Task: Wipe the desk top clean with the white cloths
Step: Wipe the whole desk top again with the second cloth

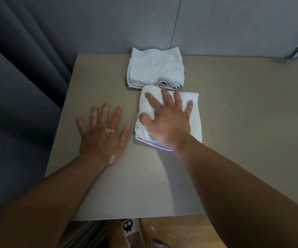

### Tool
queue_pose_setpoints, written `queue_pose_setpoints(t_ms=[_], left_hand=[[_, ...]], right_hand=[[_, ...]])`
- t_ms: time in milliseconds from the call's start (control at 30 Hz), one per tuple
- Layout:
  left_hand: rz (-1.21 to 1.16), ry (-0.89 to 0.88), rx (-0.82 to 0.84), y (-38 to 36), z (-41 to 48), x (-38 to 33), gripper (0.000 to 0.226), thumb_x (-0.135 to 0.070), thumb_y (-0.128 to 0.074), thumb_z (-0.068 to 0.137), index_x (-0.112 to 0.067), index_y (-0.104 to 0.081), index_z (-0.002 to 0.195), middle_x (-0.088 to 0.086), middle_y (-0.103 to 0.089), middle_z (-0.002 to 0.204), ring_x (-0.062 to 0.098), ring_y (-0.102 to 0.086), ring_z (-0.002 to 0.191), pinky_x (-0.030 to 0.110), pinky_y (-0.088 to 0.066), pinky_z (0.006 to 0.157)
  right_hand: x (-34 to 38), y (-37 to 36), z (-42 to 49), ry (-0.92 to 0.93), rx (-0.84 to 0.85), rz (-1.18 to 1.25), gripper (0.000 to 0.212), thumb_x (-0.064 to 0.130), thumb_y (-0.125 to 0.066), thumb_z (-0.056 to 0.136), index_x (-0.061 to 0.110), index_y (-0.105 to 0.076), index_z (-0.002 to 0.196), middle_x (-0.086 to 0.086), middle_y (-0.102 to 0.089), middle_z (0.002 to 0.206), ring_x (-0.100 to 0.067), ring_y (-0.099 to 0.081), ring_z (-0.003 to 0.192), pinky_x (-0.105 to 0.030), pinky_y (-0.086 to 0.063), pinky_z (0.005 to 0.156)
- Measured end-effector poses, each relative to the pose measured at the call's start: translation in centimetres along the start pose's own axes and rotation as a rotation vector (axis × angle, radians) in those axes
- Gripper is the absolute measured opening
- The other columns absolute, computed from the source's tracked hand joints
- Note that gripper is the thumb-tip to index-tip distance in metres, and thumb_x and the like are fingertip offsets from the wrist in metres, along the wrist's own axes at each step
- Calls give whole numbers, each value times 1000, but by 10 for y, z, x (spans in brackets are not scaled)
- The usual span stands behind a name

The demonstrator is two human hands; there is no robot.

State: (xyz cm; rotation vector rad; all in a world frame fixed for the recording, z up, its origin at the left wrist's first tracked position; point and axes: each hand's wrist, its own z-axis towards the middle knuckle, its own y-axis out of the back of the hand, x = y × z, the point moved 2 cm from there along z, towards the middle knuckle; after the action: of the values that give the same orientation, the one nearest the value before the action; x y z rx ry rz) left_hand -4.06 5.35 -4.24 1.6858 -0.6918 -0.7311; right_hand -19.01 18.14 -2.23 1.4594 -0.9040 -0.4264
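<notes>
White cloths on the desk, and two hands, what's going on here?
A person is wiping the desk top. Their right hand presses flat, fingers spread, on the nearer white cloth, which is folded. Their left hand rests flat on the bare desk beside it, holding nothing. A second folded cloth lies just behind, at the far edge by the wall, with no hand on it.
</notes>
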Motion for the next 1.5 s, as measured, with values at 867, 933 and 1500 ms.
queue_pose_setpoints(t_ms=[867,933,1500], left_hand=[[-23,-34,-10,-12,-19,-56,60,-60,-17,103,-47,-7,160,-4,4,174,27,8,159,65,3,123],[-44,-25,-52,-11,-16,-59,56,-55,-19,104,-45,-20,158,-1,-9,173,28,-2,159,68,-4,122],[-3,-116,-126,-21,-9,-96,58,-56,-31,102,-36,-33,156,3,-23,168,27,-17,156,65,-18,121]], right_hand=[[-19,-19,-166,-106,-82,-20,87,76,-42,84,40,-24,162,-3,-24,171,-44,-10,157,-80,-8,114],[-8,-29,-191,1,-108,-11,82,67,-51,81,39,-36,157,-1,-35,167,-42,-24,155,-79,-21,112],[-236,34,-180,-414,-261,-58,68,61,-36,89,35,-49,151,2,-48,158,-29,-38,150,-69,-28,115]])
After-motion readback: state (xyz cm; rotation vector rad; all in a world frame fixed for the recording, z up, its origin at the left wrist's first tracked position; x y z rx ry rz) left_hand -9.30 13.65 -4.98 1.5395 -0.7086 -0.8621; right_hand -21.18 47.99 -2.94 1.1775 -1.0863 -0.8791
